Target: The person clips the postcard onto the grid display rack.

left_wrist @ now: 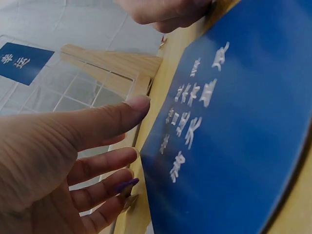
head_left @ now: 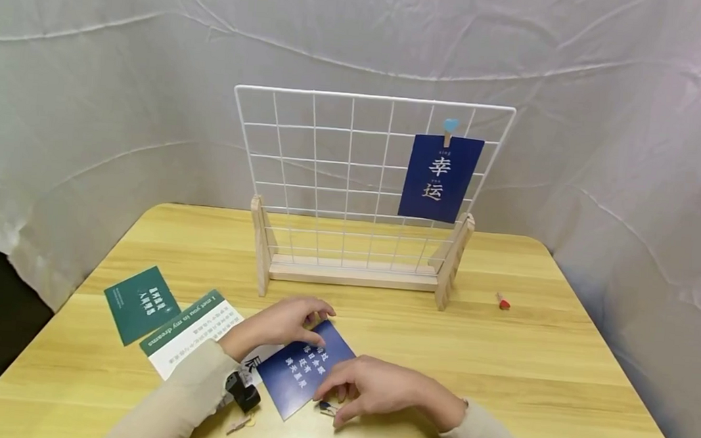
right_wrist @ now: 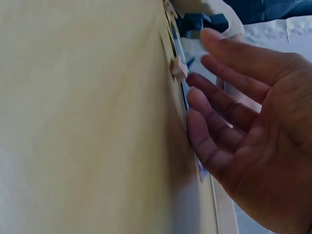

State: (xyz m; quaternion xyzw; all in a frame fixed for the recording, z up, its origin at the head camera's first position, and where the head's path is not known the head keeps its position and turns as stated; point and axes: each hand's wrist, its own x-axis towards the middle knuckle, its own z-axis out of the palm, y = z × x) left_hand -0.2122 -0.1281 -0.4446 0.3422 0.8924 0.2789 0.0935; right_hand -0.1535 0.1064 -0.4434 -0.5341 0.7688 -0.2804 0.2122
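Observation:
A dark blue card (head_left: 298, 371) with white characters lies on the table, partly over a white card (head_left: 263, 354). My left hand (head_left: 285, 324) is above its far edge, thumb and fingers apart with a gap between them. In the left wrist view a small purple-tipped clip (left_wrist: 127, 185) shows by the lower fingers; whether they touch it I cannot tell. At the card's near right corner, my right hand (head_left: 375, 389) hovers with loosely bent fingers over a small wooden clip (head_left: 328, 408) with a dark blue top. That clip (right_wrist: 179, 69) appears just beyond the fingertips in the right wrist view.
A white wire grid (head_left: 348, 162) on a wooden stand (head_left: 353, 273) bears a blue card (head_left: 441, 178) under a blue-heart clip (head_left: 449, 127). At left lie a green card (head_left: 142, 305) and a green-white card (head_left: 193, 330). Other clips are a red one (head_left: 503, 302) and a yellowish one (head_left: 240, 424).

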